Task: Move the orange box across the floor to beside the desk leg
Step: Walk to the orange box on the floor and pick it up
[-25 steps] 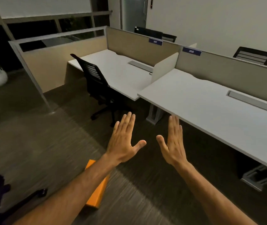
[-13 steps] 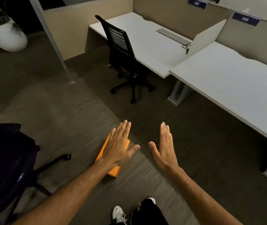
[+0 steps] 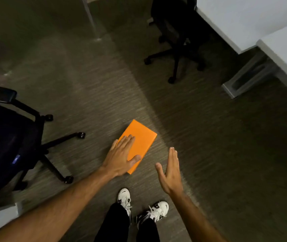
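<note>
Both open hands near orange box (image 3: 140, 140), apparently untouched.

I see bare forearms with no sleeves, left hand (image 3: 120, 160) and right hand (image 3: 170, 173) ungloved, black trousers (image 3: 116, 222), and white sneakers (image 3: 124, 198) with black accents at six o'clock.
</note>
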{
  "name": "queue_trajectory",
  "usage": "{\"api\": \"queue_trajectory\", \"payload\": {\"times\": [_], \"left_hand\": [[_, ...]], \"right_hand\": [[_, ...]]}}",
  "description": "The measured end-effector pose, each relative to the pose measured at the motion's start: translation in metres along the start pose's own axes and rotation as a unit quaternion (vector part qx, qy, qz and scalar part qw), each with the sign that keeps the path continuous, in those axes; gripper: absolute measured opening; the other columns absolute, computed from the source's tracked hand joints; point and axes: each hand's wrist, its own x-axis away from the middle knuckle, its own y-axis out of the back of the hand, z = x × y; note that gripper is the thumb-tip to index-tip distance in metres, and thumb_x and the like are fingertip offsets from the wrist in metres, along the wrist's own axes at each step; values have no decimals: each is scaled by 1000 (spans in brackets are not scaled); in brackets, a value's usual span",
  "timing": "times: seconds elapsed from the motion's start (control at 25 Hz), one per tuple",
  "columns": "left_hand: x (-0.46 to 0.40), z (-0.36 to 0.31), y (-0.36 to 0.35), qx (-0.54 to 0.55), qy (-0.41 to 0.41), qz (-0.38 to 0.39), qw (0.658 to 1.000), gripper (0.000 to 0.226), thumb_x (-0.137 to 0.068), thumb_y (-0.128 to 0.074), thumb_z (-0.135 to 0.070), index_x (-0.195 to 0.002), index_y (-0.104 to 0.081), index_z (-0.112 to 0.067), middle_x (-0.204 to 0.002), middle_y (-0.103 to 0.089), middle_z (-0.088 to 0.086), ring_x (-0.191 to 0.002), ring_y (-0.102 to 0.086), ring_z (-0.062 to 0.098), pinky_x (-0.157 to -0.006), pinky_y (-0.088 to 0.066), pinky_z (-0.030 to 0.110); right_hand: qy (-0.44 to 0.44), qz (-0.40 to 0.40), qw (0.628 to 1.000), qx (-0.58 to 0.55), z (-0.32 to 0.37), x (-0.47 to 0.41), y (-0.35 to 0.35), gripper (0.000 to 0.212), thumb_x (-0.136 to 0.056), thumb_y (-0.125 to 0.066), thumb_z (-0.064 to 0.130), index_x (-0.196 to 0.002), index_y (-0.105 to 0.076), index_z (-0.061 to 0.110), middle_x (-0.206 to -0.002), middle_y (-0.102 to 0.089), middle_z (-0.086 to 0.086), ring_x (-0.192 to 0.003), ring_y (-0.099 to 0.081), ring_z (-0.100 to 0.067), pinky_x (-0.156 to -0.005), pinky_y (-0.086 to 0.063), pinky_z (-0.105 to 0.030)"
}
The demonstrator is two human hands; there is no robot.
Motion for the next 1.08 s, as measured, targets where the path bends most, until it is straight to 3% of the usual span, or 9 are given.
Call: {"api": "queue_trajectory", "payload": {"times": [0.24,0.4,0.56,0.72,0.8,0.92,1.0,1.08], "left_hand": [[-104,109,-146,39,52,38,997,86,-93,-45,-65,-159,-10,-22,-167,-11,-4,-154,-8,15,-123,-9,39],[-147,191,-254,42,91,82,992,80,-96,-38,-64,-159,-7,-24,-168,-5,-5,-154,-3,14,-123,-13,42],[-176,266,-336,35,131,101,986,77,-100,-41,-55,-159,-5,-22,-168,4,-3,-154,1,18,-122,-14,45],[-186,322,-383,53,172,93,979,85,-99,-51,-47,-158,5,-23,-167,15,-3,-154,8,25,-121,-17,53],[-189,344,-398,70,201,89,973,91,-97,-54,-50,-158,9,-24,-167,12,-1,-154,4,27,-120,-18,54],[-194,370,-416,92,224,88,966,100,-91,-57,-58,-157,10,-25,-168,0,1,-153,-8,29,-118,-23,55],[-197,379,-423,136,253,80,954,106,-85,-64,-60,-157,7,-29,-168,-8,-1,-150,-20,29,-115,-30,57],[-201,381,-424,211,286,76,932,106,-80,-73,-58,-157,-4,-34,-163,-24,-1,-143,-37,29,-109,-39,57]], "right_hand": [[-50,36,998,-21,-104,-99,-138,100,-87,-25,81,-160,7,22,-169,13,7,-154,17,-6,-128,-2,-37],[-95,71,992,-46,-181,-153,-238,99,-85,-33,80,-160,5,27,-169,11,9,-155,16,-11,-128,-3,-40],[-111,96,987,-69,-244,-189,-326,97,-90,-51,65,-160,5,28,-168,8,9,-156,6,-13,-124,-2,-32],[-173,81,963,-189,-273,-199,-391,97,-91,-61,53,-159,7,33,-170,1,10,-156,-6,-14,-125,-14,-39],[-191,59,946,-255,-279,-200,-416,100,-91,-65,45,-158,8,38,-169,-3,13,-155,-13,-14,-124,-21,-42],[-191,41,918,-345,-287,-203,-442,101,-90,-69,35,-157,6,45,-155,-28,27,-136,-43,-5,-113,-38,-39],[-198,32,905,-374,-292,-204,-452,100,-90,-69,32,-156,4,48,-140,-35,36,-120,-48,9,-104,-43,-35],[-208,42,889,-407,-298,-205,-457,98,-90,-68,32,-155,2,51,-138,-43,30,-115,-53,11,-94,-50,-26]]}}
